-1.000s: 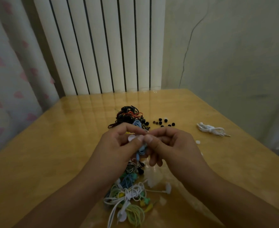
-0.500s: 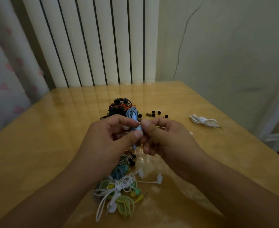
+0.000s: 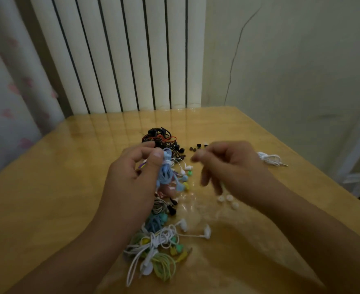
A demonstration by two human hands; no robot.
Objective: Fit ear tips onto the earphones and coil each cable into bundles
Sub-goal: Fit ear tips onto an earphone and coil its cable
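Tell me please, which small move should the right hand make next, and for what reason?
Probably it should go down and pick one of the white ear tips lying on the table just beneath it. The left hand grips the light blue earphones, cable bunched, while the right hand is apart from them; it is blurred, so whether it already pinches a tip cannot be told.
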